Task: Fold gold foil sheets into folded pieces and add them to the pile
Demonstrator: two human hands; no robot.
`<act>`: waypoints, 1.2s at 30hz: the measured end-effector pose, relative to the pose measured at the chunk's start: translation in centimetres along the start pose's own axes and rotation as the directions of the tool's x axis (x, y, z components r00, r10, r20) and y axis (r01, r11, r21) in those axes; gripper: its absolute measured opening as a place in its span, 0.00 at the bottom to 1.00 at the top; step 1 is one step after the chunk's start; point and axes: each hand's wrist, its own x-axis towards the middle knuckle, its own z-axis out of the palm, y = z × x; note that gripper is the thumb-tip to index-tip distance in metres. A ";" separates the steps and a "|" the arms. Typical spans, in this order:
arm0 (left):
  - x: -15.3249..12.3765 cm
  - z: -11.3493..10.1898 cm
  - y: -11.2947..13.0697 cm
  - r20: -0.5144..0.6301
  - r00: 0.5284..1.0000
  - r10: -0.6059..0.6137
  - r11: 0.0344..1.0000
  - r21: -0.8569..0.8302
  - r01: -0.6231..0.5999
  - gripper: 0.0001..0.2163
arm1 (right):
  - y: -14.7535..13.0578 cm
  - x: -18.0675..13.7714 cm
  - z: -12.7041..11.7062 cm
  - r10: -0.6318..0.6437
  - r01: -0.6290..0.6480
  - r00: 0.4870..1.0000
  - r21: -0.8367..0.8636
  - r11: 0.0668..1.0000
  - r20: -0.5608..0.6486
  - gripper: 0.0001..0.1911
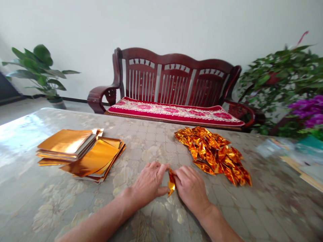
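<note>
We are pinching a small folded gold foil piece point(171, 182) between our two hands, holding it at the near side of the table, with its lower tip showing below our fingers. Our left hand point(148, 179) is closing on it from one side and our right hand point(190, 188) from the other; both are nearly shut, with the fingertips bearing on the upper part of the foil, though the exact finger placement is partly hidden. We are doing this well by working with the fingertips, since light, even pressure should set a crease sharply without crumpling the thin foil. Just beyond our right hand, a loose pile of folded foil pieces point(212, 154) is lying on the marble-patterned tabletop point(136, 148). Farther left, two overlapping stacks of flat gold foil sheets point(80, 154) are resting well apart from our hands. Past the table's far edge, a dark wooden bench point(174, 75) with a red cushion point(174, 111) is standing against the wall, between a leafy potted plant point(37, 70) and a bushier plant point(280, 77).
</note>
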 end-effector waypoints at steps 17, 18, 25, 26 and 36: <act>0.1 -0.4 -0.2 0.026 1.000 0.018 0.999 -0.039 -0.017 0.29 | 0.2 -0.1 -0.4 -0.105 0.104 0.993 0.026 0.994 0.057 0.08; 0.1 -0.4 -0.2 0.026 0.999 0.034 0.999 -0.041 -0.033 0.28 | 0.2 -0.1 -0.4 -0.110 0.109 0.992 0.019 0.994 0.057 0.08; 0.3 -0.3 -0.5 0.019 0.996 0.092 0.995 -0.045 -0.091 0.28 | 0.3 0.0 -0.3 -0.149 0.149 0.988 0.006 0.989 0.050 0.08; 0.3 -0.3 -0.5 0.020 0.995 0.099 0.994 -0.043 -0.098 0.27 | 0.3 0.0 -0.3 -0.154 0.154 0.987 0.004 0.988 0.051 0.08; 0.3 -0.6 -0.3 0.032 0.993 0.113 0.994 0.000 -0.113 0.28 | 0.2 0.3 -0.5 -0.191 0.191 0.981 0.015 0.981 0.036 0.10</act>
